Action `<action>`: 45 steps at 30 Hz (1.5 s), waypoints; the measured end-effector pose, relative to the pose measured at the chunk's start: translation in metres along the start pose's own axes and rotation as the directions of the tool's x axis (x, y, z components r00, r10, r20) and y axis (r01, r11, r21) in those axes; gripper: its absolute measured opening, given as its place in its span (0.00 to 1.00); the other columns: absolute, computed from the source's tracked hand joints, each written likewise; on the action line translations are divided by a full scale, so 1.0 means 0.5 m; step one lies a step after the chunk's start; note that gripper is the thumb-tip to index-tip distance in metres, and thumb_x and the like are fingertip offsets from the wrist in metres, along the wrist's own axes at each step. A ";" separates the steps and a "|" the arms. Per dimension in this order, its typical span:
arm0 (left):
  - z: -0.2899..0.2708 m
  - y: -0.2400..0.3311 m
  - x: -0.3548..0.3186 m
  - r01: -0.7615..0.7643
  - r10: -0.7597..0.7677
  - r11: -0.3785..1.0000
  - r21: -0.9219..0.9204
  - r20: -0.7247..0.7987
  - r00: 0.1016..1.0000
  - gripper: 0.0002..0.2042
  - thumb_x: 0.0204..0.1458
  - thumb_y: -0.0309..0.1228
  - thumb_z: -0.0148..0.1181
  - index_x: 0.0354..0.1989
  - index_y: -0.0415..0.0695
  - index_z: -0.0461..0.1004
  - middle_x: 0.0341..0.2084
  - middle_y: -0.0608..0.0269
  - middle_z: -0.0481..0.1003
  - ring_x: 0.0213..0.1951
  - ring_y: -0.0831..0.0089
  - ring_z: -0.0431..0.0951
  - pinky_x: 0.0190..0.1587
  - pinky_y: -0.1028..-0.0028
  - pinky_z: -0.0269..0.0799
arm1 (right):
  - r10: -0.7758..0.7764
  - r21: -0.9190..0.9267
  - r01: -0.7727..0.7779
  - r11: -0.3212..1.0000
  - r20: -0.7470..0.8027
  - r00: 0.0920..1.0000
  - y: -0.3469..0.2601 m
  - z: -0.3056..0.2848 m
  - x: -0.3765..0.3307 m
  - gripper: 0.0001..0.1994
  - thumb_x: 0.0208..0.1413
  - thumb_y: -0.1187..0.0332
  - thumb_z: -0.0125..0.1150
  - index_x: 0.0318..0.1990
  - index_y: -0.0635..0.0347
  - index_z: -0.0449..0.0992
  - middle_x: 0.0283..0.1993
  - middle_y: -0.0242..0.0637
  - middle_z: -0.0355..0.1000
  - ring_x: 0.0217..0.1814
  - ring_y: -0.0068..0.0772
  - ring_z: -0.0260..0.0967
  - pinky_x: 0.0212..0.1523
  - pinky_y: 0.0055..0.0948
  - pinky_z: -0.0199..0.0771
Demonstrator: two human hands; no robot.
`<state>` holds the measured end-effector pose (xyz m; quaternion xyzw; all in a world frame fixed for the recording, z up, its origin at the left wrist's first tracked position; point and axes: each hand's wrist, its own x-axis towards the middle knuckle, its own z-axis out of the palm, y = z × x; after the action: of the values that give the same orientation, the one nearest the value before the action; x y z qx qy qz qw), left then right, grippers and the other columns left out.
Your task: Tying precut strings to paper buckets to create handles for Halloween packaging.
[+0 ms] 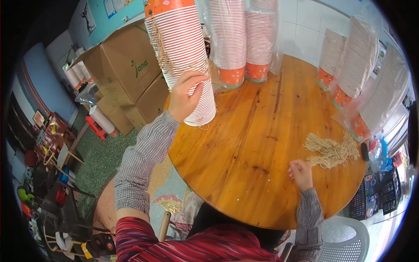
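A: What is the left hand (pixel 185 94) doing?

B: Its fingers (pixel 197 78) are wrapped round a tall cup stack (pixel 181 52), near the stack's lower end. The stack tilts over the left edge of the round wooden counter (pixel 244 148), and a bit of string dangles from its bottom rim.

A: And the right hand (pixel 300 174)?

B: It rests on the counter near the near-right edge, fingers curled loosely inward. I cannot tell whether they pinch anything. Just beyond it, close but apart, lies a bundle of pale strings (pixel 332 150).

A: What else is on the counter?

B: More cup stacks in clear plastic sleeves: two (pixel 242 39) stand at the far side, just right of the held stack, and three (pixel 364 74) lean along the right edge.

A: And off the counter?

B: Cardboard boxes (pixel 124 70) stacked to the left, and a white plastic chair (pixel 349 242) at the lower right.
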<state>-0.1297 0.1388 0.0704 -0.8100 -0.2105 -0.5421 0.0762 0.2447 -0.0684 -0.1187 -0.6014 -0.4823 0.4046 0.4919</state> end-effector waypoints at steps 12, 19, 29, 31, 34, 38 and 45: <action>0.043 -0.046 -0.041 0.164 -0.156 0.986 0.017 -0.220 0.963 0.14 0.52 0.20 0.55 0.49 0.38 0.69 0.39 0.58 0.73 0.41 0.69 0.72 0.45 0.73 0.68 | 0.027 -0.015 -0.027 1.000 -0.027 0.999 -0.011 0.012 -0.010 0.07 0.60 0.73 0.51 0.37 0.67 0.72 0.24 0.31 0.71 0.22 0.17 0.66 0.24 0.17 0.67; 0.377 0.095 -0.220 0.373 -0.289 0.827 -0.420 0.250 0.924 0.08 0.52 0.22 0.54 0.40 0.37 0.74 0.35 0.52 0.75 0.41 0.57 0.75 0.46 0.68 0.70 | -0.295 -0.283 0.235 0.930 -0.190 0.936 -0.064 -0.038 0.125 0.08 0.61 0.69 0.50 0.34 0.64 0.73 0.22 0.29 0.69 0.20 0.16 0.64 0.20 0.18 0.62; 0.610 0.145 -0.210 0.755 -0.418 0.457 -0.469 0.636 0.648 0.10 0.57 0.29 0.53 0.41 0.36 0.75 0.33 0.60 0.78 0.36 0.74 0.77 0.39 0.76 0.72 | -0.468 -0.516 0.096 0.851 -0.663 0.584 0.048 -0.201 0.142 0.06 0.57 0.72 0.55 0.38 0.65 0.74 0.28 0.38 0.73 0.28 0.25 0.70 0.32 0.25 0.71; 0.614 0.133 -0.213 0.718 -0.360 0.616 -0.325 0.694 0.623 0.11 0.57 0.30 0.54 0.42 0.36 0.75 0.33 0.58 0.78 0.36 0.70 0.77 0.40 0.74 0.72 | -0.462 -0.562 0.060 0.825 -0.611 0.643 0.053 -0.189 0.148 0.07 0.56 0.71 0.54 0.39 0.63 0.74 0.33 0.43 0.73 0.33 0.39 0.72 0.36 0.31 0.72; 0.616 0.109 -0.215 0.732 -0.327 0.578 -0.360 0.720 0.612 0.11 0.57 0.29 0.54 0.43 0.36 0.75 0.33 0.58 0.78 0.35 0.73 0.77 0.39 0.75 0.73 | -0.398 -0.605 0.011 0.797 -0.510 0.763 0.048 -0.167 0.158 0.09 0.56 0.69 0.54 0.42 0.61 0.74 0.40 0.45 0.72 0.41 0.47 0.70 0.41 0.36 0.71; 0.621 0.064 -0.210 0.912 -0.361 0.229 -0.340 0.840 0.404 0.12 0.59 0.30 0.52 0.45 0.34 0.73 0.33 0.59 0.76 0.34 0.75 0.76 0.37 0.78 0.73 | -0.273 -0.676 -0.122 0.727 -0.448 0.852 0.047 -0.159 0.154 0.12 0.57 0.69 0.54 0.47 0.59 0.72 0.46 0.42 0.69 0.45 0.42 0.70 0.44 0.36 0.71; 0.618 0.042 -0.209 0.929 -0.424 0.135 -0.344 0.828 0.368 0.13 0.58 0.28 0.52 0.48 0.35 0.71 0.39 0.59 0.74 0.37 0.74 0.75 0.39 0.77 0.73 | -0.273 -0.697 -0.146 0.702 -0.452 0.849 0.057 -0.168 0.148 0.12 0.57 0.68 0.54 0.47 0.61 0.73 0.45 0.40 0.68 0.43 0.41 0.69 0.43 0.36 0.71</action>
<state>0.1067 0.2017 -0.1462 -0.6508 -0.3205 -0.2783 -0.6295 0.3458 -0.0142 -0.1319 -0.8118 -0.4683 -0.0103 0.3485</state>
